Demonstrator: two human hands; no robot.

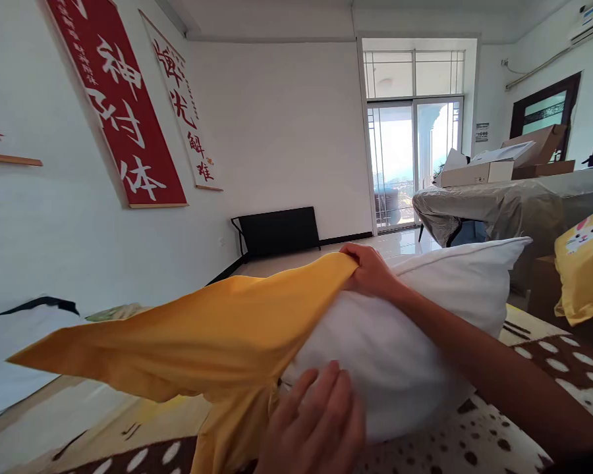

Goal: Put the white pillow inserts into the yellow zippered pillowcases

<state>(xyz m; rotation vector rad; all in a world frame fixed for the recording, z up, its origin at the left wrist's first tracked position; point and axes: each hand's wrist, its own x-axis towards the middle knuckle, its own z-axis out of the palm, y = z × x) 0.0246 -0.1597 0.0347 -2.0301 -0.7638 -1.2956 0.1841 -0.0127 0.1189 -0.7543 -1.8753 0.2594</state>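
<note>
Partly, a yellow pillowcase (217,322) covers a white pillow (385,362).

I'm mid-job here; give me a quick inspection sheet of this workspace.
Surface: patterned cover, cream and brown with spots.
Job's things: yellow case drawn partly over the white pillow; much of the pillow is outside it.
Right hand: pinches the upper edge of the case's opening.
Left hand: blurred, by the opening's lower side; grip unclear.
Clutter: open cartons on a plastic-draped table; yellow rabbit-print cushion at right.
Cables: thin cord high on the right wall; nothing seen around the hands.
Surroundings: hanging scrolls at left, black panel by the wall, glass doors beyond.
</note>
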